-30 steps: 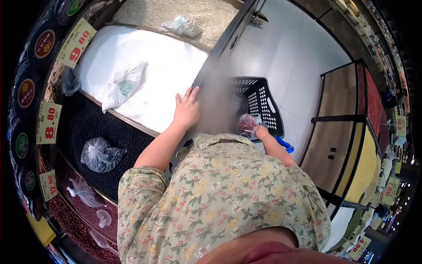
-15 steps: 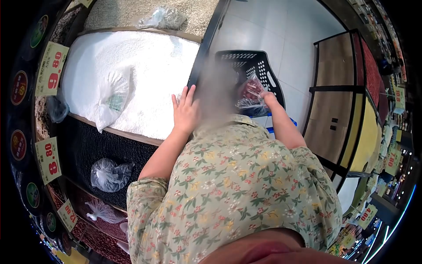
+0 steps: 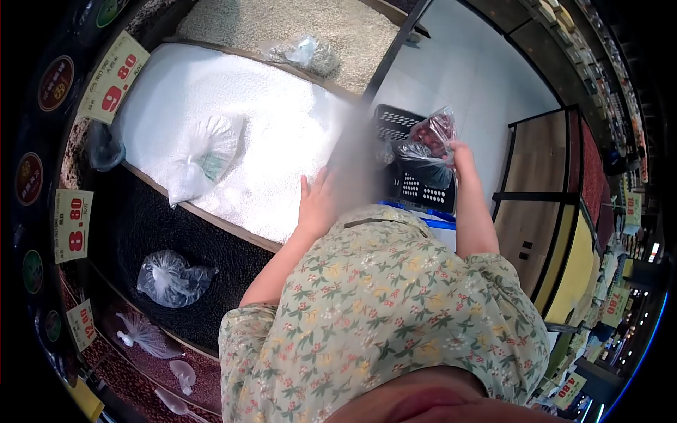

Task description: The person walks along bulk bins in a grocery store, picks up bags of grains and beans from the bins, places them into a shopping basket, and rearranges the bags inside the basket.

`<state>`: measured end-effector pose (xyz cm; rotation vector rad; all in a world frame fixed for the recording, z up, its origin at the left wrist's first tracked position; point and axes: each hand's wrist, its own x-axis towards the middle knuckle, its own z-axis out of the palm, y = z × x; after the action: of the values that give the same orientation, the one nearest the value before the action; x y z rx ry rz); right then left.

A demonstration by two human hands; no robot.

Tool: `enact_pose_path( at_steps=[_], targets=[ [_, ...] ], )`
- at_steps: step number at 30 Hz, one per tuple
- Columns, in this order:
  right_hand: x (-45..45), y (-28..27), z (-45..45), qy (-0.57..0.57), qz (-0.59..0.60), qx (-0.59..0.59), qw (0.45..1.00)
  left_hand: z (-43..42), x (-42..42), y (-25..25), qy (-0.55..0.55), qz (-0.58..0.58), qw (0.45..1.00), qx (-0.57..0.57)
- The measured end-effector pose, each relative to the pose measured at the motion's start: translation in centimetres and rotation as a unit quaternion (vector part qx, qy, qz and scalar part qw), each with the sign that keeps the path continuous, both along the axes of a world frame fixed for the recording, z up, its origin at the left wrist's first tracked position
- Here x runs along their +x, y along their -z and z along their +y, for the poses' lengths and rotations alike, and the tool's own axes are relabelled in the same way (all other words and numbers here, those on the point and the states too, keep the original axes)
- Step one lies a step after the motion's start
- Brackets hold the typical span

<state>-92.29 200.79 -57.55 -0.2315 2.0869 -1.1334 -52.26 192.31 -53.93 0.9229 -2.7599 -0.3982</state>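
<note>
My left hand [image 3: 317, 204] lies with fingers apart at the near right side of a bin of white grain [image 3: 261, 134]; a grey smear hides part of its fingertips. My right hand [image 3: 460, 156] grips the edge of a clear plastic bag of dark red pieces [image 3: 434, 131], raised over a black shopping basket [image 3: 391, 116]. Just below that bag is another clear plastic bag with black contents [image 3: 427, 169]; whether my fingers hold it too I cannot make out.
A knotted plastic bag [image 3: 211, 148] lies on the white grain, another [image 3: 176, 278] on the black grain [image 3: 123, 218]. Price cards [image 3: 113, 77] line the left edge. A pale grain bin [image 3: 282, 28] lies beyond. At right stands a wood-fronted display stand [image 3: 529, 233].
My right hand has lifted the bag of dark red pieces up and right, and the black-filled bag now shows below it. The view has turned; my left hand stays by the white grain.
</note>
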Motion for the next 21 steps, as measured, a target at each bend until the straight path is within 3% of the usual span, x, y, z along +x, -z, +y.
enact_pose_path(
  at_steps=[5,11,16,21],
  targets=[
    [-1.3,-8.1,-5.4,-0.010,0.042,-0.067,0.997,0.0,0.0,0.4,-0.020,0.013,1.000,-0.001],
    [-2.1,-16.4,-12.4,-0.098,0.073,-0.207,0.971,0.0,-0.1,0.3,-0.019,-0.054,0.998,0.022],
    [-2.2,-20.5,-19.9,-0.210,0.067,-0.257,0.941,0.2,-0.1,0.4,-0.048,0.012,0.999,-0.012],
    [-2.1,-21.7,-27.6,-0.293,0.037,-0.270,0.916,0.5,-0.3,-0.5,-0.087,-0.015,0.996,0.019]
  ],
)
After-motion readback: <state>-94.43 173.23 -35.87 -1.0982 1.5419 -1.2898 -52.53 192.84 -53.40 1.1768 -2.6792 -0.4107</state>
